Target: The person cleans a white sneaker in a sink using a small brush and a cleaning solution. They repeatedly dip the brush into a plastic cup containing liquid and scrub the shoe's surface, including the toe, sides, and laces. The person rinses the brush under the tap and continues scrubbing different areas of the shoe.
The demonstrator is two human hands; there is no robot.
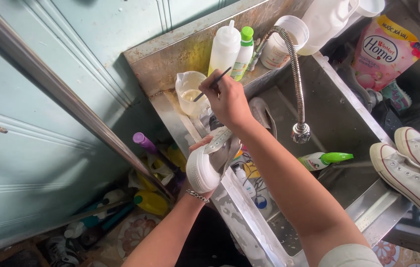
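at frame centre the right hand [227, 99], wrist bent down, pinches a thin dark brush [212, 84] whose tip dips into a clear plastic cup [190, 91]. below it the left hand [197, 153] grips a white rubber-toed sneaker [207, 165] over the steel sink [341, 123] edge.

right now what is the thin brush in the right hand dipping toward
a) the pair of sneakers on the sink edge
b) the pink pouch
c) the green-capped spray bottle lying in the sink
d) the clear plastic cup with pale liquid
d: the right hand holds a thin brush whose tip reaches into the clear plastic cup of pale liquid on the sink ledge, while the left hand holds a white sneaker.
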